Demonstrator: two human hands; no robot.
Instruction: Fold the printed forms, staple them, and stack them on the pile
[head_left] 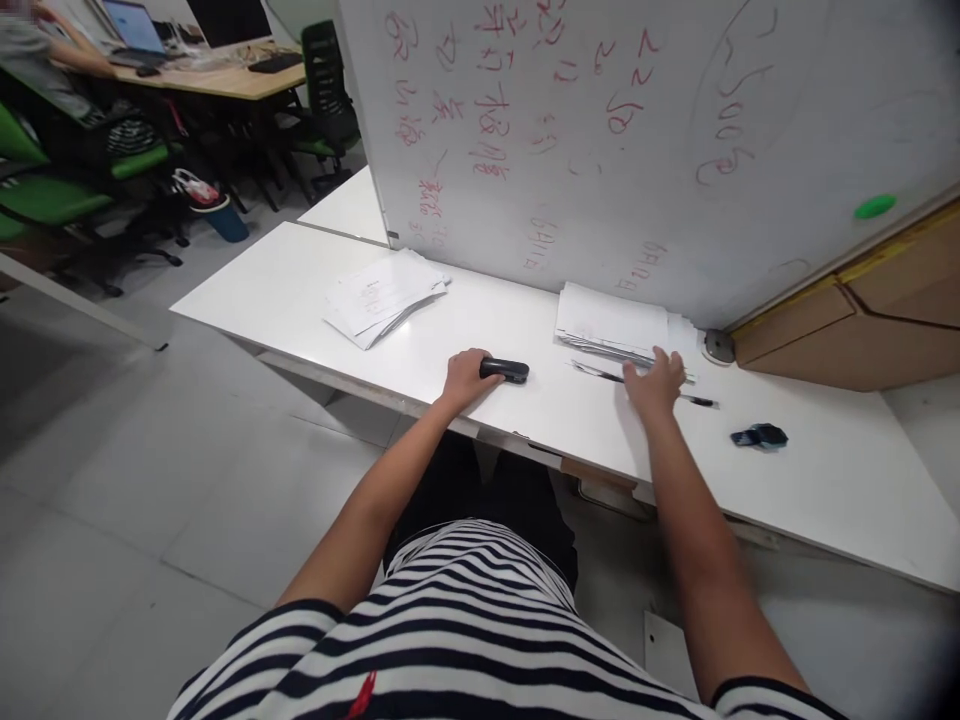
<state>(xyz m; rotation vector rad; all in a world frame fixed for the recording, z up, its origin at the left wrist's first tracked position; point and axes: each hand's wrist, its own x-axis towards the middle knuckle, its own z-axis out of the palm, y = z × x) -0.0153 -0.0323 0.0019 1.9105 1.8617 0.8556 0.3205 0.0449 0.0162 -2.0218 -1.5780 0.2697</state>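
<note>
Striped navy-and-white shirt cloth [480, 610] is nearest, with a forearm reaching forward on either side of it. Far off beyond the left hand, at the left edge, another person's arm [82, 58] rests on a wooden desk [251, 85] near an open laptop [136, 28]; green-seated office chairs [52, 200] and a blue bin [223, 220] stand on the floor closer in. On the white surface [540, 415], a loosely fanned stack of paper sheets [382, 295] lies ahead and to the left of the left hand, well apart from it. The left hand [466, 378] is closed around the near end of a black stapler [506, 370], whose free end points toward the right hand. Beyond both hands rises a whiteboard [637, 150] with red handwriting. A thicker paper stack [611, 320] sits just ahead of the right hand [655, 385], which is open with fingers spread; whether they touch the sheets cannot be told. Slim pen-like pieces [598, 372] show on both sides of that hand, perhaps one pen or two. Farther right come a grey round object [718, 346], a dark watch-like item [760, 436] and a cardboard box [810, 335].
</note>
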